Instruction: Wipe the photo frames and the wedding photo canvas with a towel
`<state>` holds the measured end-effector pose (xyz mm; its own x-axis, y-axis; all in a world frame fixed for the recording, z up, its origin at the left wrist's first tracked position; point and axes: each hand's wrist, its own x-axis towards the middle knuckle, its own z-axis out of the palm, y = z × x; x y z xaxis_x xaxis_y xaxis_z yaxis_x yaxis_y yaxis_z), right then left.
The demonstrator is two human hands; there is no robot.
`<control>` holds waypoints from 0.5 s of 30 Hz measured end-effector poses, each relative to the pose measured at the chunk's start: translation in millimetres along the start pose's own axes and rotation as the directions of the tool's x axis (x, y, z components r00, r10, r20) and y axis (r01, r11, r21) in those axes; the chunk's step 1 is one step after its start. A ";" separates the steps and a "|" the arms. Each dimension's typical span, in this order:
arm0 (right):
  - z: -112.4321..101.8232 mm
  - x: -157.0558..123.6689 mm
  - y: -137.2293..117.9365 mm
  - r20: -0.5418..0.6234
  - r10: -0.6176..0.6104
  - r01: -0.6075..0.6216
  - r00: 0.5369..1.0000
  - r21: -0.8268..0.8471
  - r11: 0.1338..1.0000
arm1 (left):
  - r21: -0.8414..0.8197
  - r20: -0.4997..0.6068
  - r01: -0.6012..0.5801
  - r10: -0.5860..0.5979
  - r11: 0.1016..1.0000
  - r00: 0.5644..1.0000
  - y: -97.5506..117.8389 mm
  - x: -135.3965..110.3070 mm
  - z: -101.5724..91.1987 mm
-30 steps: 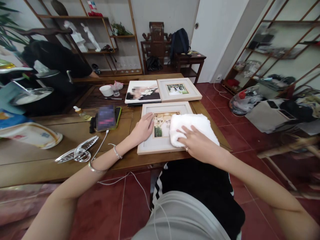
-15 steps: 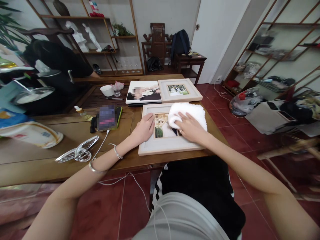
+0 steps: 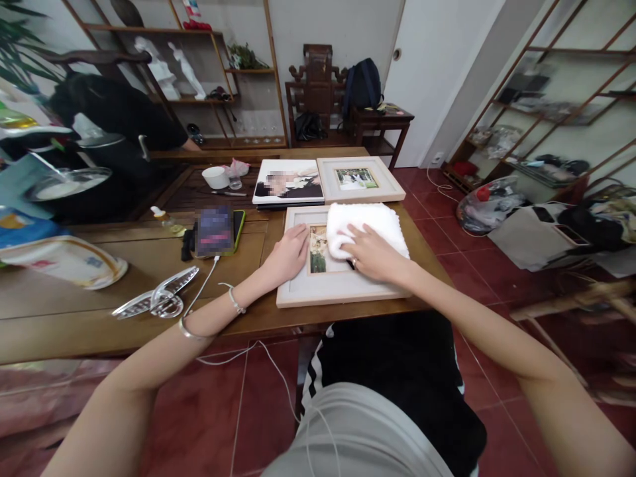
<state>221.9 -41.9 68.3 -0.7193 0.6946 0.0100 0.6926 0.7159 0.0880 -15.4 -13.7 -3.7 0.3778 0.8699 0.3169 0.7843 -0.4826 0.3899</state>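
Note:
A picture frame (image 3: 342, 293) with a pale wood edge lies flat at the table's near edge, a small photo (image 3: 318, 250) in its middle. My left hand (image 3: 288, 255) rests on the frame's left side, fingers stretched out and holding nothing. Under my right hand (image 3: 375, 255) is a folded white cloth (image 3: 365, 222), pressed against the frame with the fingers curled onto it. The cloth covers the right part of the photo and the frame's upper right area. A second light frame (image 3: 361, 192) and a photo panel (image 3: 288, 181) lie just behind.
Left on the wooden table (image 3: 238, 271) are a phone (image 3: 238, 228) on a white cable, a silver hair clip (image 3: 159, 295), a dropper bottle (image 3: 167, 222), a soft white-and-blue pack (image 3: 64, 255) and a white cup (image 3: 215, 177). A person in black (image 3: 119, 109) leans at the far left.
My right hand and the white cloth have slid a little to the left across the photo, covering more of it. My left hand stays in place on the frame.

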 end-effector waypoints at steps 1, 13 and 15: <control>-4.6 -11.2 -8.8 0.022 -0.025 0.025 0.999 0.021 0.999 | 0.001 -0.002 0.004 -0.004 1.000 1.000 0.6 -0.5 0.2; -24.2 -61.6 -73.5 0.028 -0.142 0.137 0.989 0.140 0.981 | 0.082 0.101 -0.016 0.007 0.996 0.995 8.2 -3.0 -7.1; -15.3 -50.3 -66.9 0.005 -0.099 0.098 0.995 0.125 0.987 | 0.089 0.111 -0.019 0.009 0.996 0.994 7.6 -3.1 -6.7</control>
<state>210.9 -125.9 77.1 -0.7843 0.6204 -0.0034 0.6201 0.7836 -0.0370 -13.9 -20.8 4.0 0.4372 0.8715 0.2222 0.8176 -0.4881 0.3055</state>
